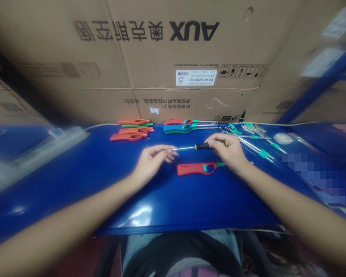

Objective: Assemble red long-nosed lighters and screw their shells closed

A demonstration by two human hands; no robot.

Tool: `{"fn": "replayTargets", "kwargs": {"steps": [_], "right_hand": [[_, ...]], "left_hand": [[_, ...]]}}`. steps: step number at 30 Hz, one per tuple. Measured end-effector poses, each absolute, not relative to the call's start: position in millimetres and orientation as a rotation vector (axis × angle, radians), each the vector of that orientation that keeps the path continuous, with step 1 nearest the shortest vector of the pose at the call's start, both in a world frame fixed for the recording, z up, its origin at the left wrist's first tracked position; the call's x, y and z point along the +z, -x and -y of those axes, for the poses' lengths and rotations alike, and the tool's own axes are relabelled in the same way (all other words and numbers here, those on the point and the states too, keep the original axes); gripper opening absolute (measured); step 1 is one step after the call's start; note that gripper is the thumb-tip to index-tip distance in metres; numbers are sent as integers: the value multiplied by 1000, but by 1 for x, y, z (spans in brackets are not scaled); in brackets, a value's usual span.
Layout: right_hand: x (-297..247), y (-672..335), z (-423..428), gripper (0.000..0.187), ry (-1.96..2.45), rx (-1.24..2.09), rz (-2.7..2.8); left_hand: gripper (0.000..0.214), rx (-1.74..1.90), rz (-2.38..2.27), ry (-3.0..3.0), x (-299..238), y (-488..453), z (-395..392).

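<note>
My right hand (230,149) is closed round the black and yellow handle of a screwdriver (203,146) held level above the blue table (173,200). Its thin metal shaft points left. My left hand (155,158) pinches the tip of that shaft with curled fingers. Just below the screwdriver a red lighter body (196,168) with a teal trigger lies flat on the table, its right end under my right hand.
Orange and green lighter bodies (132,130) lie at the back left. Red, teal and green lighters with metal tubes (187,126) lie at the back centre. Loose metal tubes with teal parts (253,140) and a white tape roll (283,138) are on the right. Large cardboard boxes (173,57) stand behind.
</note>
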State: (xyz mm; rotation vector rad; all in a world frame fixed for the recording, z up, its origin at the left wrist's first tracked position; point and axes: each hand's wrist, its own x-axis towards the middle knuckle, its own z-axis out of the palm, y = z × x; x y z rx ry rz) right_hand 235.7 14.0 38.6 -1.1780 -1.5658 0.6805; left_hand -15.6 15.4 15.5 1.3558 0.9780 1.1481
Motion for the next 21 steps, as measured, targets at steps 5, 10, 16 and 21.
{"fn": "replayTargets", "kwargs": {"steps": [5,10,16,21], "right_hand": [[41,-235,-13,18,1153,626,1601],[38,-238,-14,17,1144,657,1556],[36,-240,-18,16,1138,768,1440],[37,-240,-20,15,1136,860,1348]], "left_hand": [[28,1160,-996,-1430,11,16,-18],[29,1181,-986,-1479,9,17,-19],[28,1201,-909,-1402,10,16,-17],[24,1202,-849,-1281,10,15,-19]]}}
